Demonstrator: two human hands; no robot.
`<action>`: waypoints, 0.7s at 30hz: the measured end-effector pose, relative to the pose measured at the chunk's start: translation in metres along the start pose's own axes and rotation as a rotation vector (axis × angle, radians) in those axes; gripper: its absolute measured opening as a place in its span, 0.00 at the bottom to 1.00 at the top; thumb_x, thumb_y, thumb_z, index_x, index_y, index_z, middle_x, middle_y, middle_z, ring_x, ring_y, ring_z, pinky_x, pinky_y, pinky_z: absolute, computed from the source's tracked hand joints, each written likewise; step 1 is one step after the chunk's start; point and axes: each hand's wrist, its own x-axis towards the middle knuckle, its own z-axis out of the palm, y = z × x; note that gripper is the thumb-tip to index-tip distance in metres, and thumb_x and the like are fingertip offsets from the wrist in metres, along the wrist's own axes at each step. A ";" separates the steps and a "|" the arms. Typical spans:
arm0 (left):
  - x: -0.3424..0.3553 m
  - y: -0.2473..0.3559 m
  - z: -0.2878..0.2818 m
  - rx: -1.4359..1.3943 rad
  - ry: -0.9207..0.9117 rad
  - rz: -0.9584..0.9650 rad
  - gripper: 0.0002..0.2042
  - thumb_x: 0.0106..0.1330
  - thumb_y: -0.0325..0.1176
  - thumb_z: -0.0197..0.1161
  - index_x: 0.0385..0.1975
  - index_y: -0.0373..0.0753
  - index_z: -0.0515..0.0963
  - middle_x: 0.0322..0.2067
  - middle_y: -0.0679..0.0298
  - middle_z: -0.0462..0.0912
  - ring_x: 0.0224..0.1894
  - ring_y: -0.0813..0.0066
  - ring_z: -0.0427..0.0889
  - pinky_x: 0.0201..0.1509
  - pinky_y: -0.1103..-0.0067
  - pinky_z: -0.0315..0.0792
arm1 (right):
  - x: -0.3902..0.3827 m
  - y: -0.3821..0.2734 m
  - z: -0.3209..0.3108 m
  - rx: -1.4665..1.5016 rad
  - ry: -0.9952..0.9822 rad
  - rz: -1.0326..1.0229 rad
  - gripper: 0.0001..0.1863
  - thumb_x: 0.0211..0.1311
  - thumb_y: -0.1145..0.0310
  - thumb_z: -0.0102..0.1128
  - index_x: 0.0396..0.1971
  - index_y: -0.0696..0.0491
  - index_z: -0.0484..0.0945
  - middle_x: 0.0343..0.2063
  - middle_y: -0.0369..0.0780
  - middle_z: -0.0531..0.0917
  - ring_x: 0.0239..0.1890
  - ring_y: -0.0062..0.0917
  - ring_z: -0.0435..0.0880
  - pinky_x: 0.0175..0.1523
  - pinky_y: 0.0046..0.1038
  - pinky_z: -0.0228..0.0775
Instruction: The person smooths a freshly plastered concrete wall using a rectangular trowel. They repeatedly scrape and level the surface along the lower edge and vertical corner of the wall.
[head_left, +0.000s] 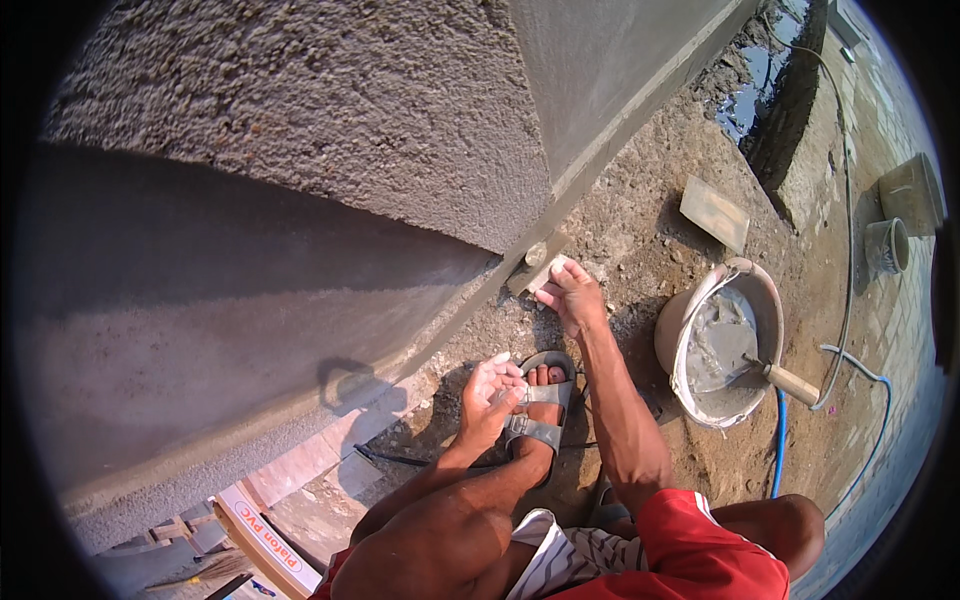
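With its fingers the right hand [577,301] grasps a flat tool [537,257]; the left hand [488,398] has free, half-curled fingers. A bucket [673,336] stands at right.

This view is taken from the person's head, and it looks steeply down over the shorts [595,562] toward the ground [632,235]. The left hand [488,400] and the right hand [577,302] are near the centre, at close range. The lens is very wide, so the wall [250,290] fills the upper left, and edges bend toward the dark round border.
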 end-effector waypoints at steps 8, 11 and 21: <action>-0.002 0.004 0.002 -0.052 0.026 -0.051 0.24 0.57 0.23 0.61 0.53 0.30 0.63 0.39 0.58 0.73 0.39 0.73 0.76 0.47 0.78 0.70 | -0.015 0.002 0.030 0.011 0.088 -0.157 0.07 0.60 0.73 0.54 0.38 0.56 0.74 0.26 0.33 0.78 0.22 0.15 0.77 0.26 0.20 0.77; -0.002 0.007 -0.001 -0.029 0.024 -0.041 0.23 0.57 0.22 0.61 0.53 0.31 0.63 0.39 0.58 0.74 0.39 0.73 0.76 0.47 0.78 0.70 | -0.022 0.001 0.043 0.032 0.126 -0.199 0.07 0.59 0.73 0.55 0.37 0.57 0.74 0.24 0.32 0.77 0.20 0.14 0.75 0.24 0.19 0.75; -0.004 0.007 -0.008 0.037 0.017 0.005 0.22 0.59 0.23 0.60 0.53 0.30 0.63 0.39 0.61 0.74 0.39 0.78 0.75 0.46 0.81 0.69 | -0.093 -0.059 0.078 0.145 0.011 -0.524 0.12 0.64 0.68 0.52 0.43 0.59 0.71 0.33 0.35 0.78 0.29 0.15 0.76 0.25 0.16 0.69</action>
